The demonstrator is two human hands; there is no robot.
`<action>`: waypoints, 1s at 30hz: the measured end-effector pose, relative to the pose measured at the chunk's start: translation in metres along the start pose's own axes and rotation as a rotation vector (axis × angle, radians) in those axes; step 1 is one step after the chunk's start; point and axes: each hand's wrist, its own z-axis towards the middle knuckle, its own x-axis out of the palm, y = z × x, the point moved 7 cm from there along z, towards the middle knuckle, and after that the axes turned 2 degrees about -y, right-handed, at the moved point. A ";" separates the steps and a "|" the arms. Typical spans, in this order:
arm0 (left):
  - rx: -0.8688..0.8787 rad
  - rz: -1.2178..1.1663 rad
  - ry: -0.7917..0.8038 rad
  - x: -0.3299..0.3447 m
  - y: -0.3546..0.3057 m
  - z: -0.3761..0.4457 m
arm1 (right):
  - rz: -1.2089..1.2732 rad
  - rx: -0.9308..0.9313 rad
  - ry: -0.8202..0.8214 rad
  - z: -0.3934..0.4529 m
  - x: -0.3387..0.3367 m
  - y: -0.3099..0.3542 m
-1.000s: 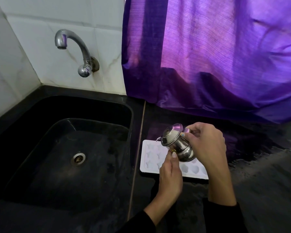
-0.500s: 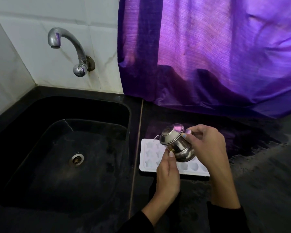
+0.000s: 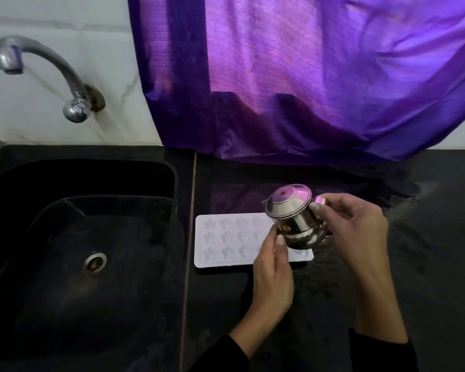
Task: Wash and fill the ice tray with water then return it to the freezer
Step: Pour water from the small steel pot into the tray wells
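A white ice tray (image 3: 226, 240) with star-shaped cells lies flat on the black counter just right of the sink. Over the tray's right part I hold a small lidded steel pot (image 3: 293, 216), tilted to the left. My right hand (image 3: 354, 232) grips its right side. My left hand (image 3: 274, 267) comes up from below with the thumb and fingertips on the pot's lower left side. The tray's right end is hidden behind the pot and my hands.
A black sink (image 3: 78, 237) with a metal drain (image 3: 95, 263) fills the left. A steel tap (image 3: 43, 73) sticks out of the white tiled wall above it. A purple curtain (image 3: 306, 76) hangs behind the wet black counter (image 3: 427, 251).
The pot stays tilted over the tray in both hands, almost unmoved. The view has drifted left a little, so tap and sink sit further left.
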 end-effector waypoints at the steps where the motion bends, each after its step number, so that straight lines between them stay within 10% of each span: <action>1: -0.006 -0.007 0.018 0.007 0.002 -0.002 | -0.017 0.001 -0.012 0.000 -0.007 -0.002; 30: -0.071 0.159 0.077 0.098 0.020 -0.015 | -0.399 -0.055 0.090 0.045 -0.049 -0.043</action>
